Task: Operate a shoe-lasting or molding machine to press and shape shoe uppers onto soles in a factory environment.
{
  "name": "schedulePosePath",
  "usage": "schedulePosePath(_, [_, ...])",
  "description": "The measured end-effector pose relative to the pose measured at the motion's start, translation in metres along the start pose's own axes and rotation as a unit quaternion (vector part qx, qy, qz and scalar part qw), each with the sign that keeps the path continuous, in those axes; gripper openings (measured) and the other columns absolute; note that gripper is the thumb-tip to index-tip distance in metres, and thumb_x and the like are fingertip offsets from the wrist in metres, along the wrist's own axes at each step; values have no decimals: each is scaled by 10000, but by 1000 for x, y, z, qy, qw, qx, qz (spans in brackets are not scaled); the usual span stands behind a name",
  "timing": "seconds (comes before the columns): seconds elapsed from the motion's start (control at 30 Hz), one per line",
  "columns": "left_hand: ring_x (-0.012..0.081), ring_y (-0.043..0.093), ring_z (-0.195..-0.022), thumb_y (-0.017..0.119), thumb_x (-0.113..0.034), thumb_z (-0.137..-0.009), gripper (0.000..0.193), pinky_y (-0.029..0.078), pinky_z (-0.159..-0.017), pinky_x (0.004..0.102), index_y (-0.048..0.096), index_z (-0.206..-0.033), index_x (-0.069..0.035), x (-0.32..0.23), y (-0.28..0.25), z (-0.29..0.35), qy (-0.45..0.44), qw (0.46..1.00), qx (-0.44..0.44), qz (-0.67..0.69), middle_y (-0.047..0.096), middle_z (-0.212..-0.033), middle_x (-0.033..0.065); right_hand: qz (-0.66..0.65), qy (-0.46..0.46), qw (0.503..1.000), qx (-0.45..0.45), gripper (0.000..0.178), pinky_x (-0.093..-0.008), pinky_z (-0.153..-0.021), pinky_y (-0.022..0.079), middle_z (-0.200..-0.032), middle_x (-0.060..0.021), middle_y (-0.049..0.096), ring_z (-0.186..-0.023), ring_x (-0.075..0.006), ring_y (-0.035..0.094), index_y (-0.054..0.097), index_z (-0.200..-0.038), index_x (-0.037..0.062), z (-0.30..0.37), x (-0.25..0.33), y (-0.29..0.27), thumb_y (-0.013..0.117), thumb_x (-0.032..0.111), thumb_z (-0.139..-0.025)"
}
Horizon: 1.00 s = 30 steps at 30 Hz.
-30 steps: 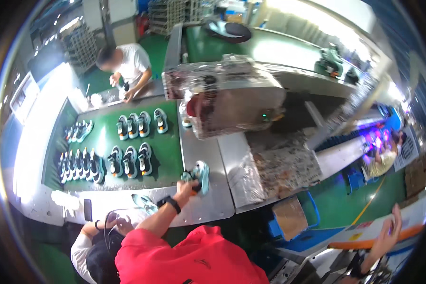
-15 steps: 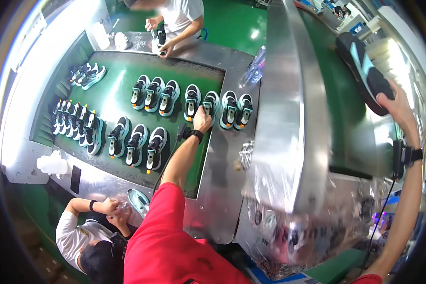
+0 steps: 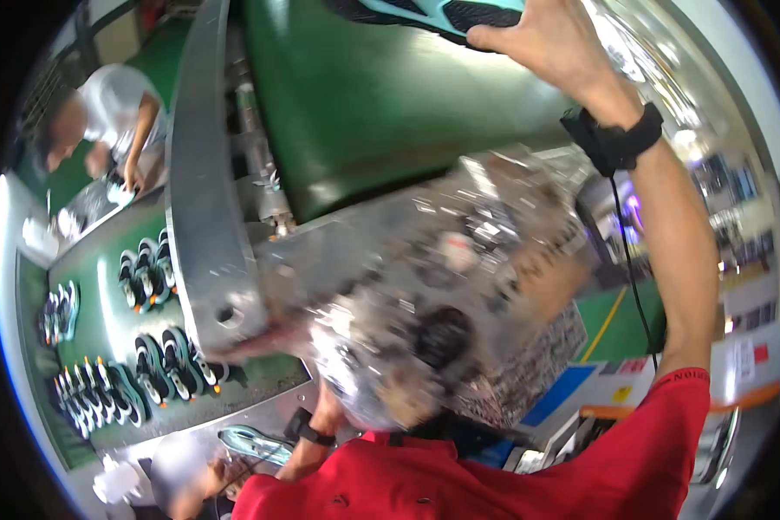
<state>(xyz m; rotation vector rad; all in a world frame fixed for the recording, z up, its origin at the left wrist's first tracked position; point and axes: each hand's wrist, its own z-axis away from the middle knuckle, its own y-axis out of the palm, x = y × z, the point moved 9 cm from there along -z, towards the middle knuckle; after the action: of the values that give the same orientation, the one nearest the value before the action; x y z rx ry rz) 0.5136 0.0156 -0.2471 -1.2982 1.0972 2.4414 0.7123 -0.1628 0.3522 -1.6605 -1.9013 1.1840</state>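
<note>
At the top edge, my right hand [image 3: 556, 48] grips a sneaker [image 3: 442, 12], its thumb against the black and light-blue sole. The picture's edge cuts off part of that shoe, which is over a green conveyor belt [image 3: 381, 104]. Low in the middle, my left hand [image 3: 328, 409] is partly behind a clear plastic-wrapped machine part [image 3: 364, 364]. Its fingers are hidden, so I cannot tell what they hold. Several black, white and light-blue sneakers [image 3: 175, 364] stand in rows on a second green belt [image 3: 104, 303] at the left.
A curved metal guard [image 3: 208, 173] rises between the two belts. One co-worker [image 3: 126, 113] handles a shoe at the far left. Another co-worker [image 3: 178, 472] sits low at the left near a light-blue shoe part [image 3: 253, 442]. A cable hangs from my right wrist strap [image 3: 615, 139].
The view has swung to the right. My left hand has left the sneaker on the left belt and drawn back toward me. My right hand still holds its sneaker.
</note>
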Motion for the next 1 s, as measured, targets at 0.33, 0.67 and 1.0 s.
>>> schedulePosePath(0.33, [473, 353, -1358, 455, -571, -946, 769, 313, -1107, 580, 257, -1513, -90, -179, 362, 120, -131, 818, 540, 150, 255, -1534, 263, 105, 94, 990, 14, 850, -513, -1027, 366, -1229, -55, 611, -1086, -202, 595, 417, -1432, 85, 274, 68, -227, 735, 58, -644])
schedulePosePath(0.67, [284, 610, -1039, 495, -391, -968, 548, 485, -924, 392, 469, -1324, 25, 6, 519, 248, -260, 799, 538, 62, 597, -1162, 166, -19, 605, 792, -81, 930, -441, -1022, 407, -1331, -170, 460, -1203, -343, 493, 309, -1454, 101, 614, 220, -367, 812, 165, -675])
schedulePosePath(1.0, [183, 474, -1246, 579, -259, -966, 653, 353, -1060, 305, 299, -1478, 33, 241, 643, 517, -116, 567, 786, -217, 447, -1424, 164, 154, 699, 345, -607, 542, -267, -778, 517, -999, -57, 646, -845, -123, 613, 568, -1211, -21, 896, 477, -495, 760, 67, -712])
